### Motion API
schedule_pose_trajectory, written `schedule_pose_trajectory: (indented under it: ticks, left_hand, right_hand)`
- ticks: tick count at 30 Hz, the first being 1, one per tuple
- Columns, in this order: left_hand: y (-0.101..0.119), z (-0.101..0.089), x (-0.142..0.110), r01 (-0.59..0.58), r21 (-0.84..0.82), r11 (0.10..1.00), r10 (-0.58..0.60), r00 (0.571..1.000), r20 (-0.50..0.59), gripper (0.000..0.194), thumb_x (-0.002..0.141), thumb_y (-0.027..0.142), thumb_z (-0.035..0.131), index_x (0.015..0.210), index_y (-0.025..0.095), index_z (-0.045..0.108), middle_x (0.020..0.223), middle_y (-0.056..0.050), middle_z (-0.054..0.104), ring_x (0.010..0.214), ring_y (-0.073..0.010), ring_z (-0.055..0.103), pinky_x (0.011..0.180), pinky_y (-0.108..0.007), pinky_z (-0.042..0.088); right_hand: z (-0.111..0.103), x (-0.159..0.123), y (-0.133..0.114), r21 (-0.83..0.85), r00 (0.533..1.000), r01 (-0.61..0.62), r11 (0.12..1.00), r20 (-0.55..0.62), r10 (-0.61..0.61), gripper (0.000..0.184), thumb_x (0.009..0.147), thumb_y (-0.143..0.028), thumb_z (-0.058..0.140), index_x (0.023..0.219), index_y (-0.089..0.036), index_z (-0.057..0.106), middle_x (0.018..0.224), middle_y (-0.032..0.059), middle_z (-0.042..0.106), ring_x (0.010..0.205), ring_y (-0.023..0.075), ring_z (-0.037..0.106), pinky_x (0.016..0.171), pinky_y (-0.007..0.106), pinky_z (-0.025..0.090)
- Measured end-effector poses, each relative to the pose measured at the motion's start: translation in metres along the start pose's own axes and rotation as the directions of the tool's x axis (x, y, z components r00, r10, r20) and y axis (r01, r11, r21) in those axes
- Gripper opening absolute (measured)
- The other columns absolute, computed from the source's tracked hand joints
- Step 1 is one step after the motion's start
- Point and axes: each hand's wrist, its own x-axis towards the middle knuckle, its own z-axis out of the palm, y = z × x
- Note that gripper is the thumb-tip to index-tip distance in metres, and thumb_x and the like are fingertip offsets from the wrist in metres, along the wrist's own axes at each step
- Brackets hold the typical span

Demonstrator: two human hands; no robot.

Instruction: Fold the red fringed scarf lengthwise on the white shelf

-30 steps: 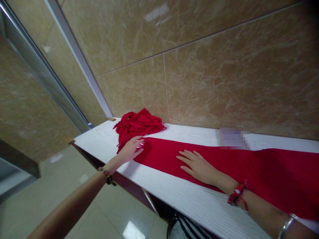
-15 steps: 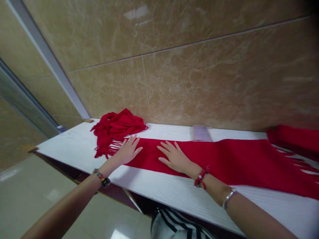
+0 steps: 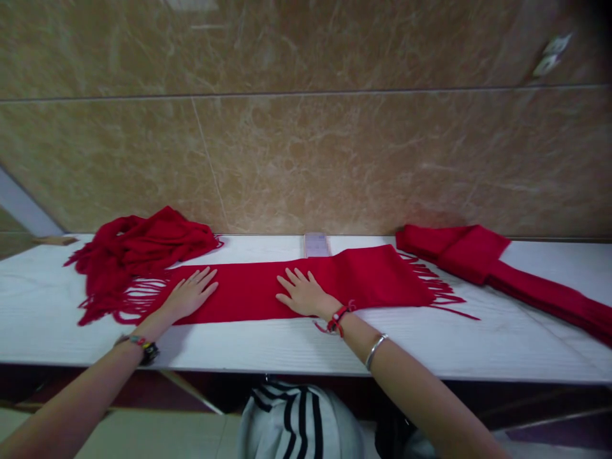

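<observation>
A red fringed scarf point(image 3: 248, 290) lies flat and lengthwise along the white table point(image 3: 268, 347). My left hand point(image 3: 189, 294) rests palm down near its left end, fingers spread. Farther right, my right hand point(image 3: 302, 293) presses flat on the cloth around the middle, its fingers apart too. Fringe shows at both ends of the scarf. Just behind the left end, a crumpled red scarf point(image 3: 157, 239) sits in a heap, its tassels meeting the flat one's fringe.
A folded red scarf point(image 3: 459, 252) lies at the back right, with a long strip point(image 3: 549, 293) trailing to the right edge. A small pale packet point(image 3: 316, 245) is against the tiled wall point(image 3: 296, 159). Striped clothing point(image 3: 301, 421) shows below the table's front edge.
My view has swung to the right, so the scarf's right fringe and the folded scarf now show. Both hands stay flat on the cloth; my right hand is somewhat farther from my left.
</observation>
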Motion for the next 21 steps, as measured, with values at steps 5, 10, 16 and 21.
schedule_pose_trajectory:
  ticks: [5, 10, 16, 21]
  left_hand:
    - [0.033, -0.021, 0.001, 0.142, 0.045, 0.989, -0.146, 0.982, 0.117, 0.055, 0.089, 0.04, 0.02, 0.138, 0.018, 0.024, 0.146, -0.012, 0.017, 0.133, -0.0299, 0.016, 0.101, -0.055, 0.02]
    - [0.104, -0.031, 0.018, -0.123, -0.054, 0.991, 0.125, 0.991, 0.038, 0.059, 0.086, 0.052, 0.024, 0.138, 0.025, 0.023, 0.148, -0.008, 0.009, 0.134, -0.0298, 0.007, 0.102, -0.054, 0.016]
    - [0.133, -0.015, 0.034, -0.148, -0.098, 0.984, 0.155, 0.986, 0.067, 0.056, 0.087, 0.052, 0.022, 0.138, 0.029, 0.022, 0.147, -0.005, 0.012, 0.133, -0.03, 0.011, 0.1, -0.059, 0.015]
    - [0.122, -0.013, 0.039, -0.176, -0.117, 0.977, 0.187, 0.978, 0.091, 0.057, 0.086, 0.055, 0.022, 0.138, 0.032, 0.02, 0.148, -0.004, 0.011, 0.133, -0.0311, 0.011, 0.1, -0.059, 0.015]
  right_hand:
    - [0.0, -0.021, 0.022, -0.074, 0.994, 0.075, 0.994, -0.08, -0.08, 0.053, 0.092, -0.043, 0.026, 0.136, -0.015, 0.03, 0.143, 0.0131, 0.025, 0.132, 0.0275, 0.017, 0.103, 0.05, 0.018]
    - [0.002, -0.025, 0.02, -0.108, 0.982, 0.077, 0.991, -0.165, -0.094, 0.053, 0.092, -0.044, 0.028, 0.135, -0.014, 0.032, 0.142, 0.014, 0.028, 0.131, 0.0287, 0.019, 0.102, 0.051, 0.02]
    - [0.004, -0.032, 0.017, -0.102, 0.977, 0.081, 0.991, -0.19, -0.1, 0.05, 0.091, -0.043, 0.031, 0.131, -0.014, 0.039, 0.138, 0.0133, 0.035, 0.128, 0.0276, 0.027, 0.102, 0.048, 0.024]
    - [0.004, -0.037, -0.012, -0.145, 0.925, 0.253, 0.957, -0.254, -0.283, 0.04, 0.086, -0.038, 0.048, 0.117, -0.013, 0.052, 0.126, 0.0107, 0.05, 0.12, 0.0221, 0.04, 0.1, 0.035, 0.032]
